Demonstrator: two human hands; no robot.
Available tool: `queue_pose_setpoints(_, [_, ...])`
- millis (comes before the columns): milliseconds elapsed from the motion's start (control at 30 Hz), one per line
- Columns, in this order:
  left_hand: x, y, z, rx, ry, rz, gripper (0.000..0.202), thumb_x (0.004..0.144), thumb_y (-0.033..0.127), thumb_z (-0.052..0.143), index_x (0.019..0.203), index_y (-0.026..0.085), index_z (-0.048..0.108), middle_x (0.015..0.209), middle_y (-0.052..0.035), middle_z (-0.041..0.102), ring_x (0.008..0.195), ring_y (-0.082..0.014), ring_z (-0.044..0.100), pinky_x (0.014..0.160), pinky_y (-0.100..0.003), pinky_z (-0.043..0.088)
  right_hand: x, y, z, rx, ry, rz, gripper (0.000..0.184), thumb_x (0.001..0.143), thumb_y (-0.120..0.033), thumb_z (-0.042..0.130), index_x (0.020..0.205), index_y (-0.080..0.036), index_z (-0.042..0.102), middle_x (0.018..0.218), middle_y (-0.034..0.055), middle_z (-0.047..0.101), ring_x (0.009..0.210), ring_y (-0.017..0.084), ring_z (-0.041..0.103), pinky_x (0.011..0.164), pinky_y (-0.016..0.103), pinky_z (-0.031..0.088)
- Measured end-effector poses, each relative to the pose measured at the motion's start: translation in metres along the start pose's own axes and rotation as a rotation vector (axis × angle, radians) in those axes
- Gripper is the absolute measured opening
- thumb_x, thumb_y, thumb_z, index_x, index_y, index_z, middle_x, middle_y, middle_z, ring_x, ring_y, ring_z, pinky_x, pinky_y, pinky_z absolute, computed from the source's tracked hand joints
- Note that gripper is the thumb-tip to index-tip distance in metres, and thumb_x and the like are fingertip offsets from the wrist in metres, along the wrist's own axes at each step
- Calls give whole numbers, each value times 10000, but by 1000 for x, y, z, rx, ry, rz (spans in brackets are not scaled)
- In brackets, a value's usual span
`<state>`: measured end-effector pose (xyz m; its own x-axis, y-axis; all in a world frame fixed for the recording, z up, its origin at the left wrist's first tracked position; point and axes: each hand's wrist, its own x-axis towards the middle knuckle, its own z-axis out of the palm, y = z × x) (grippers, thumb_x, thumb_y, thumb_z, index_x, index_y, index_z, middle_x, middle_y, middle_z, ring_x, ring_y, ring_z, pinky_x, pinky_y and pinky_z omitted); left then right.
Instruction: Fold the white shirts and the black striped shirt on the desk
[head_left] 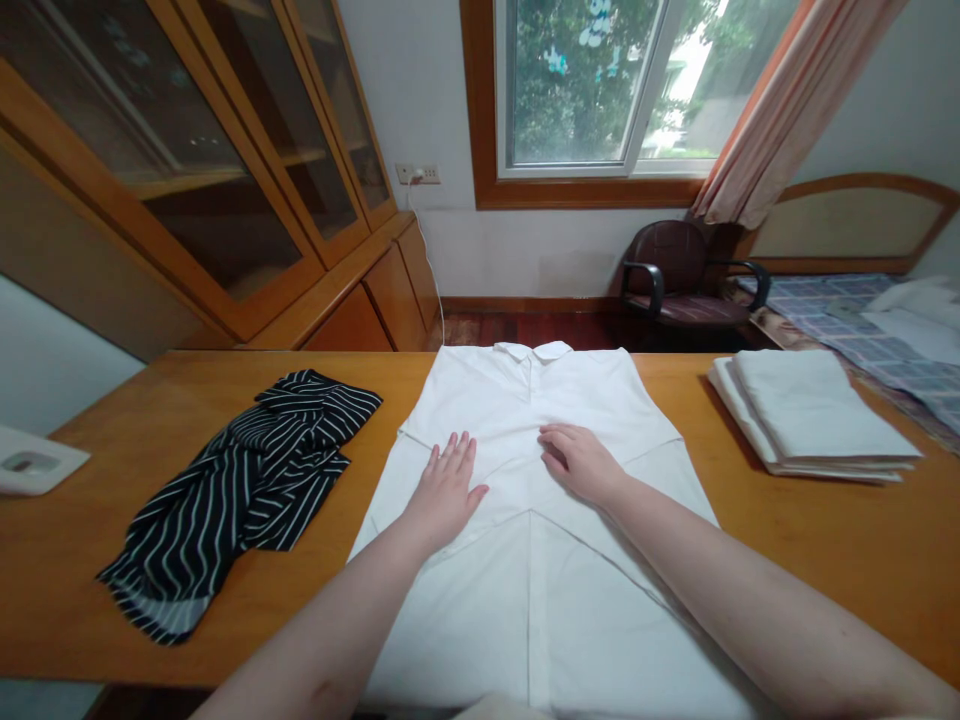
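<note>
The white shirt (525, 600) lies spread flat on the bench (825, 540) right in front of me, running from 6 o'clock at the near edge to its collar (534, 351) at 12 o'clock by the far edge. Both sides are folded inward, so creases slant across the cloth.

My left grip (448, 490) is open, palm down and fingers together, pressing on the shirt just left of its middle seam. My right grip (577, 462) rests on the shirt just beside it at 1 o'clock, open too, with fingers loosely bent and pointing to 9 o'clock; it clasps nothing. The two do not touch.

At 9 o'clock, near the shirt, a black-and-white striped garment (240, 490) lies rumpled on the bench. At 2 o'clock, apart from the shirt, sits a stack of folded white cloth (810, 415).

Beyond the bench a dark armchair (675, 280) stands at 1 o'clock under the window (585, 80), with a bed (862, 325) farther round at 2 o'clock. A glass-fronted cabinet (225, 180) fills the wall at 10 o'clock.
</note>
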<state>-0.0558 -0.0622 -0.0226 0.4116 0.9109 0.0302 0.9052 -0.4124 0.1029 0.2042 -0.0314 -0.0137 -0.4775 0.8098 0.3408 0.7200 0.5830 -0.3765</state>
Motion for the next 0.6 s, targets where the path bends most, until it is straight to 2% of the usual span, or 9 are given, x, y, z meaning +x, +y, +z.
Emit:
queue_pose_setpoints(100, [-1,-1,1,59,-64,14,668,896,457,374,1445,98,249,1520,-153,209,1412,-286,114,1124,-496,116,-1,2,-1,9,-22,7,292,817,-228,537,1096,-191,614,1190,88,625,1120,220,553,974,398,416])
queue_pose_setpoints(233, [-1,-3,1,66,-78,39,724,870,533,398,1466,163,219,1535,-139,158,1415,-296,84,1118,-510,103,5,0,-6,27,-79,24,360,823,-292,550,1164,-184,595,1272,108,574,1187,233,507,1004,412,383])
queue_pose_setpoints(333, [-2,-4,2,55,-60,54,696,866,532,421,1466,242,221,1544,-113,142,1414,-302,89,1111,-519,100,16,-13,-5,18,-154,33,551,826,-393,561,1318,-155,490,1426,148,409,1319,276,359,1067,454,295])
queue_pose_setpoints(433, [-2,-4,3,41,-44,71,653,872,535,412,1456,296,241,1546,-90,153,1414,-301,94,1104,-529,112,30,-34,5,30,-231,36,689,842,-485,521,1420,-150,352,1503,154,251,1383,289,225,1100,486,209])
queue_pose_setpoints(500, [-2,-5,4,36,-41,70,672,871,549,398,1457,255,247,1540,-110,169,1414,-295,101,1108,-521,116,37,-46,16,28,-283,2,670,870,-489,474,1438,-170,319,1512,128,238,1392,266,201,1109,479,180])
queue_pose_setpoints(600, [-2,-5,6,37,-23,39,788,856,573,394,1459,101,210,1521,-182,182,1413,-286,112,1121,-484,126,40,-48,29,-26,-319,4,608,902,-469,417,1441,-206,315,1501,84,285,1391,236,214,1119,456,154])
